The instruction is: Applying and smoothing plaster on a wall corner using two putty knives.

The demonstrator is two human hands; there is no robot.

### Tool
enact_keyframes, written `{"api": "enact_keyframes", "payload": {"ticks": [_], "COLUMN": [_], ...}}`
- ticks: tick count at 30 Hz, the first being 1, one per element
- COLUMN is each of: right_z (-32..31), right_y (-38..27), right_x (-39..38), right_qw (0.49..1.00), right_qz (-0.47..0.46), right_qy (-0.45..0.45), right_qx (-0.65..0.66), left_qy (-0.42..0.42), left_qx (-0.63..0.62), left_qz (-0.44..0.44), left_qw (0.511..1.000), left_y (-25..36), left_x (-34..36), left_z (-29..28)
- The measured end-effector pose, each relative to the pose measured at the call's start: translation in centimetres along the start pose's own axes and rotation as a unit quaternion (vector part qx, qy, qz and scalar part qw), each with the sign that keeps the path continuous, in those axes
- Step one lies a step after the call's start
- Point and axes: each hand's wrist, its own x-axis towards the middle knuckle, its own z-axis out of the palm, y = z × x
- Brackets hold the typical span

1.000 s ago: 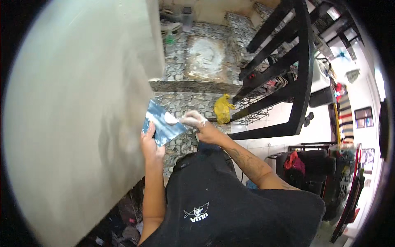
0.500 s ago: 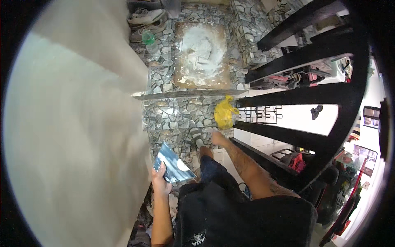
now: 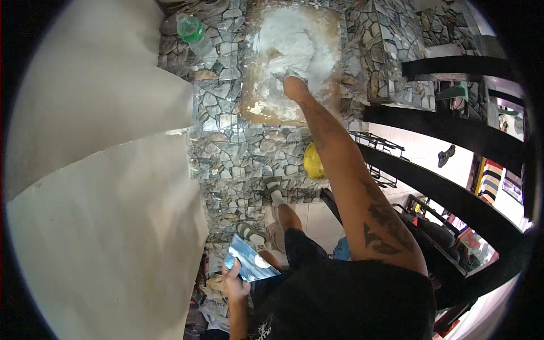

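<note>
My right arm stretches far forward, and my right hand (image 3: 294, 89) is closed on a scraper (image 3: 279, 76) whose grey blade shows just beyond the fingers. The blade meets the near side of a heap of white putty or plaster (image 3: 292, 48), spread on a flat brown board (image 3: 269, 117). Low and to the left, my left hand (image 3: 234, 283) grips the edge of a flat, shiny bluish plate (image 3: 249, 262), thumb on top. A round whitish patch shows near its right side. The handle of the scraper is hidden in my fist.
Stone-patterned steps (image 3: 238, 156) run beneath the board. Left stands a pale wall (image 3: 113, 198); right, a black slatted railing (image 3: 453, 124). A green-labelled clear bottle (image 3: 191, 29) is left of the board. A yellow plastic bag (image 3: 313, 162) sits under my right forearm, near my slippered feet (image 3: 273, 190).
My right hand has reached forward from beside the yellow bag to the white heap. My left hand and the plate have dropped slightly nearer my body. The view has shifted forward.
</note>
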Motion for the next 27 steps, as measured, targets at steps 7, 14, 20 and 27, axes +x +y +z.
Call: {"api": "enact_keyframes", "payload": {"ticks": [7, 14, 20, 27], "right_z": [2.7, 1.8, 0.2, -5.4], "right_y": [-0.8, -1.7, 5.2, 5.1], "right_x": [-0.4, -3.0, 1.7, 3.0], "right_qw": [0.995, 0.985, 0.97, 0.934], "right_qz": [0.046, -0.038, -0.196, -0.007], "right_qy": [-0.065, -0.134, -0.147, -0.259], "right_qx": [-0.059, -0.099, -0.003, 0.247], "left_qy": [0.015, 0.014, 0.028, 0.042], "left_qx": [-0.306, -0.172, -0.248, -0.338], "left_qz": [-0.156, -0.034, -0.075, -0.143], "left_qw": [0.939, 0.984, 0.965, 0.929], "left_y": [3.4, 2.4, 2.7, 1.8], "left_x": [0.1, 0.6, 0.7, 1.0], "left_z": [1.5, 1.6, 1.3, 1.0]}}
